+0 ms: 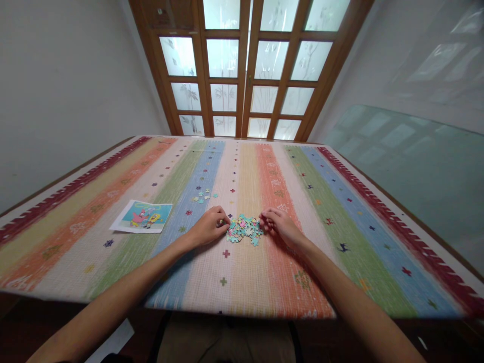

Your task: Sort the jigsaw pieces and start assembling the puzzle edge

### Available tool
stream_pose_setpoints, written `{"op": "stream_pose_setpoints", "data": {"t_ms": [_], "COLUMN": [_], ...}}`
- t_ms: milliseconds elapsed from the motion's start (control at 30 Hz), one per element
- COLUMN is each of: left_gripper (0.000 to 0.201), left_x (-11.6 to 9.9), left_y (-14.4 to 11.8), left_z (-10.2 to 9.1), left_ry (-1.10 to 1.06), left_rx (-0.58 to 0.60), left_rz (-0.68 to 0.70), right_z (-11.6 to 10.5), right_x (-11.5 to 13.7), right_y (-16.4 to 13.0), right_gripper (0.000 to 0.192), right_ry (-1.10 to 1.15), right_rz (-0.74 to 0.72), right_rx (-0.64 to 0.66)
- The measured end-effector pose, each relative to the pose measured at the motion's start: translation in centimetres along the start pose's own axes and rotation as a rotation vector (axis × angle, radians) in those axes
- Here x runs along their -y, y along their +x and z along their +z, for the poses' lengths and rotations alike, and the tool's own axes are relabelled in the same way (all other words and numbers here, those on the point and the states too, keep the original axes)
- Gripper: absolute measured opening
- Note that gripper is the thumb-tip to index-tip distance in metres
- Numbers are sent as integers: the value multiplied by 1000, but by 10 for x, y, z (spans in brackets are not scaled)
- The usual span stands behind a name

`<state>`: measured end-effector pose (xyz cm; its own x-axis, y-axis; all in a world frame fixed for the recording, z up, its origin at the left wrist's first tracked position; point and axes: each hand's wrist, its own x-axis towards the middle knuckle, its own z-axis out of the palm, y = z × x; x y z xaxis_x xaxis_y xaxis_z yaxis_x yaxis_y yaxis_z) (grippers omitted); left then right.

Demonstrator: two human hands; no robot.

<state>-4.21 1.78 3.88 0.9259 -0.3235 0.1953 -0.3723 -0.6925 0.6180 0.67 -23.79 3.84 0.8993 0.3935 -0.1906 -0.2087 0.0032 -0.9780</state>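
Observation:
A small heap of colourful jigsaw pieces (244, 229) lies in the middle of a striped cloth-covered table (340, 262). My left hand (207, 226) rests at the heap's left edge, fingers curled, fingertips touching the pieces there. My right hand (278, 224) sits at the heap's right edge, fingers bent and pinched on the outermost pieces. Whether either hand actually holds a piece is too small to tell.
Several loose pieces (204, 195) lie apart, farther back on the blue stripe. A cartoon picture sheet (142, 216) lies flat to the left. Wooden glass-paned doors (245, 70) stand beyond the table's far edge. A glass panel (416, 166) leans at the right.

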Motion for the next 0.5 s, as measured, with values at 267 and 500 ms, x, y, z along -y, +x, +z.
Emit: {"op": "stream_pose_setpoints", "data": {"t_ms": [267,500], "left_gripper": [15,11], "left_x": [-2,-1], "left_y": [1,4], "left_z": [7,10], "left_ry": [67,105], "left_rx": [-39,-90], "left_rz": [-24,-59], "right_z": [0,0], "right_x": [-2,0], "right_y": [1,0], "right_gripper": [33,31], "right_ry": [-24,-34], "right_rz": [-23,-7], "right_rx": [-5,-13]}}
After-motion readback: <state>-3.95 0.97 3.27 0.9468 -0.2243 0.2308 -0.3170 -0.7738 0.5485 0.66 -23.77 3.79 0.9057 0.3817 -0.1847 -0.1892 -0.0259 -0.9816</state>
